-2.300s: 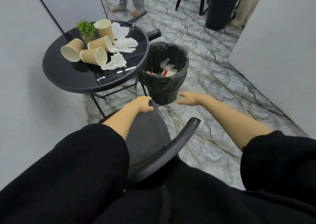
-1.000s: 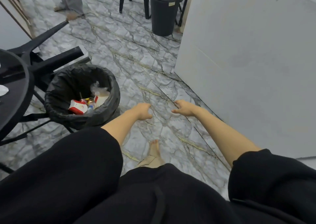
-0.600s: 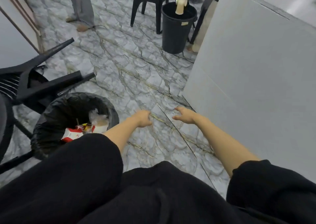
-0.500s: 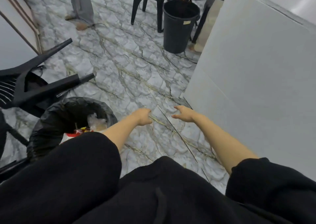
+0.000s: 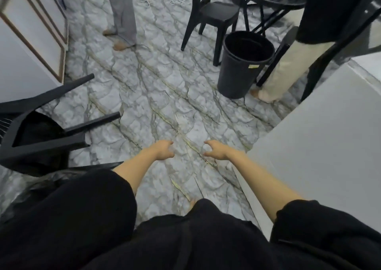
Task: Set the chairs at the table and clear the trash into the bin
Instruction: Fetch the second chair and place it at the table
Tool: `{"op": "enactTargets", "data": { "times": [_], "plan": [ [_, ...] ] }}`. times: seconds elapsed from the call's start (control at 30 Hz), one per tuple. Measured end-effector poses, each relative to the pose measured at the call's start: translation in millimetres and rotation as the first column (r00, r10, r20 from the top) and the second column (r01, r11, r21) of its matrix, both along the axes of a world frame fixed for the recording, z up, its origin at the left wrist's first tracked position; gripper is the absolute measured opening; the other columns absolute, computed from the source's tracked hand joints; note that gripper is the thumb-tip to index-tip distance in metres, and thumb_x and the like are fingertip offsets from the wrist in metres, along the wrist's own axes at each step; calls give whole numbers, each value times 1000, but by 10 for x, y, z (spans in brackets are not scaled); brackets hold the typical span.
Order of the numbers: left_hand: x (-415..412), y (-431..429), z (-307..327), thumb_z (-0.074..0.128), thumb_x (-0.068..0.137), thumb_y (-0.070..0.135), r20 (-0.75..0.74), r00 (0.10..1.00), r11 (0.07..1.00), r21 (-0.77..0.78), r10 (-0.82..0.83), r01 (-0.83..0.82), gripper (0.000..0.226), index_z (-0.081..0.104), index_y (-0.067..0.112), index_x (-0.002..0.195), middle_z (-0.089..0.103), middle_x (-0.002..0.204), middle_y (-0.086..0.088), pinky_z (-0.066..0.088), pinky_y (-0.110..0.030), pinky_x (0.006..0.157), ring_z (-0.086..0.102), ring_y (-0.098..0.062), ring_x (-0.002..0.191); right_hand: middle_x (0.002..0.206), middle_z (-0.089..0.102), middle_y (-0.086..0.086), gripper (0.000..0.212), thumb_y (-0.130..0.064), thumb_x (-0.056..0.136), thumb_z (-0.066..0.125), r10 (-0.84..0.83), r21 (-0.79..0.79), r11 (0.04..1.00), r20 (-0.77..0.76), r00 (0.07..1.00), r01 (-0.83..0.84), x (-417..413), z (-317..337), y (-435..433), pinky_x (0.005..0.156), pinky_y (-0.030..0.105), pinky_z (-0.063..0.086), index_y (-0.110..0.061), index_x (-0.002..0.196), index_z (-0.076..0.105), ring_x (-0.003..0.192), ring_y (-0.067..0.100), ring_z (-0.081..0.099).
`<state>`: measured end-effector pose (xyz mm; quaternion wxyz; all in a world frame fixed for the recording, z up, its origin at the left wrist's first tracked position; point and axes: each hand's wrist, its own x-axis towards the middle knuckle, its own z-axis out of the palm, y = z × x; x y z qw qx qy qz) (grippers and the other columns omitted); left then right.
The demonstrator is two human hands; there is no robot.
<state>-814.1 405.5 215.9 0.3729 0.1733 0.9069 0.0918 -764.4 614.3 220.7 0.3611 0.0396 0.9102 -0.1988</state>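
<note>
Seen from a head-worn camera looking down, two bare forearms reach forward out of loose black sleeves over a marbled grey floor [image 5: 156, 96]. The left hand [image 5: 164, 149] sits just left of centre, its fingers curled loosely inward, the grip half open and holding nothing. The right hand [image 5: 215, 149] sits just right of centre, thumb and fingers spread in a loose claw, also holding nothing. The hands are near each other but apart, both hanging in the air above the floor.

At the left edge a black plastic chair [image 5: 41, 129] lies tipped on its side, its straight matte legs pointing toward the centre of the frame. Below it, in the lower left, a crinkled, glossy black bin liner [image 5: 41, 182] shows beside the left sleeve; the bin's contents are hidden.

In the upper right stands a second bin [image 5: 241, 67], a tall, smooth, round, black plastic one. Just behind it an upright black chair [image 5: 214, 14] with a slatted back stands at a round, dark glass-topped bench [image 5: 274, 0]. A flat pale grey panel [image 5: 321, 141] fills the right side. Two other people's legs show at the top, one pair in grey trousers [image 5: 121, 9], one in cream [image 5: 288, 69].
</note>
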Motion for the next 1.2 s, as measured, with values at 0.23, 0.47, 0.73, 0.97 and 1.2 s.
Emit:
{"op": "enactTargets", "data": {
  "times": [0.23,0.47,0.73,0.97,1.2],
  "plan": [
    [-1371,203,-17,49,95,25,50,990,991,2,130,-130,61,22,6,147,27,155,-13,29,-36,115,30,-28,142,157,16,10,63,-34,96,44,150,14,989,39,988,-150,-1695,32,278,114,35,20,-7,147,17,144,25,20],
    [-3087,56,8,44,97,26,48,977,978,9,209,-209,58,22,6,147,26,156,-13,29,-35,115,31,-27,141,157,16,11,64,-37,96,44,230,33,972,28,973,-231,-3673,28,236,114,38,24,-9,147,18,142,28,25],
    [-4855,-403,126,49,94,25,44,944,944,35,327,-328,59,26,8,146,30,154,-13,29,-33,114,33,-27,140,156,17,12,63,-34,96,44,324,-6,946,30,946,-324,-5648,66,-273,114,36,22,-7,147,18,142,27,24],
    [-6263,-1069,17,49,95,24,39,891,890,30,453,-454,59,25,8,146,28,155,-13,29,-35,115,32,-27,141,157,16,12,62,-34,96,43,503,10,864,38,863,-504,-7467,5,-995,114,39,21,-8,147,17,143,27,21],
    [-7385,-1857,-75,46,97,23,79,722,720,51,687,-692,58,23,5,147,25,156,-12,26,-34,115,29,-26,142,157,17,10,64,-38,96,43,701,46,708,80,709,-705,-9259,-18,-2019,116,39,22,-9,147,18,143,27,23]
  ]
}}
